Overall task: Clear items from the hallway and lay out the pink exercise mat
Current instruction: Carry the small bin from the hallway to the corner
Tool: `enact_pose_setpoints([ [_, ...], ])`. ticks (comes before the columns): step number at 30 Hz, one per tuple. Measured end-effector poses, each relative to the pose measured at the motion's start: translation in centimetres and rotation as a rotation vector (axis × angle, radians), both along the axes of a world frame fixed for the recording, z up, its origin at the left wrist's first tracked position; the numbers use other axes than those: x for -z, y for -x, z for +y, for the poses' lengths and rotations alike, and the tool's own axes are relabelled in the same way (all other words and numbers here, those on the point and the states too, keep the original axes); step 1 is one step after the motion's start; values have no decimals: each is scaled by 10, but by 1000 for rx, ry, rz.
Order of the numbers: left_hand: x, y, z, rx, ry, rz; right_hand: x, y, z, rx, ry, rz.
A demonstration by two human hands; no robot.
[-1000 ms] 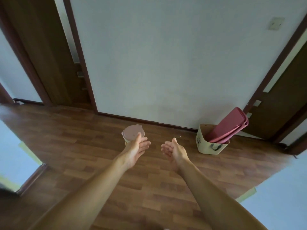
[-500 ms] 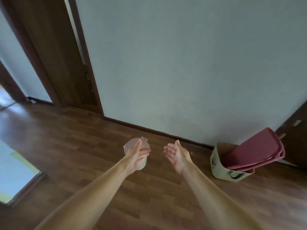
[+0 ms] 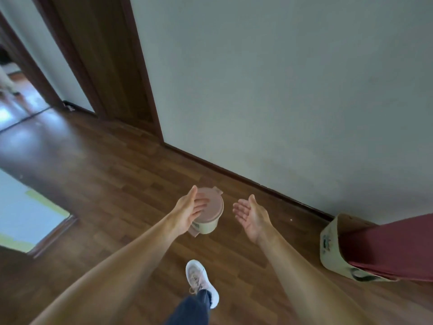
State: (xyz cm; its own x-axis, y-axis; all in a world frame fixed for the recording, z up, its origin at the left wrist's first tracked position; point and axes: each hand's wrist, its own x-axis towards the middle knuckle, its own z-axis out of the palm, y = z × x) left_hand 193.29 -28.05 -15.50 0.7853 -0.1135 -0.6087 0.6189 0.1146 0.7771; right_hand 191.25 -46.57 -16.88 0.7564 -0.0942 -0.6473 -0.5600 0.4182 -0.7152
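where wood floor (image 3: 105, 184) meets pale wall (image 3: 281, 90), a small bin (image 3: 212, 214) stands nearby.

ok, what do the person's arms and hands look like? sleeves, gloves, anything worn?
Both arms are bare as far as the frame shows: no sleeves, cables or markings. The left hand and right hand show no gloves, rings or watch. Also worn: a white trainer and dark blue trousers.

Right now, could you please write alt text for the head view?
A left hand and right hand, both open, reach toward a small pink-lidded bin on a wooden floor. At right, a pink mat leans in a beige basket.
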Motion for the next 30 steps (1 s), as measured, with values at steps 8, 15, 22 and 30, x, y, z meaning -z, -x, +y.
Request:
enact_pose_setpoints([
  [8, 33, -134, 6, -59, 31, 86, 26, -147, -1, -83, 100, 90],
  [15, 91, -216, 33, -117, -27, 185, 80, -232, 7, -165, 131, 145],
  [22, 177, -242, 63, -254, -102, 335, 170, -287, 6, -281, 168, 273],
  [30, 300, -266, 71, -377, -178, 461, 311, -342, 10, -460, 327, 348],
])
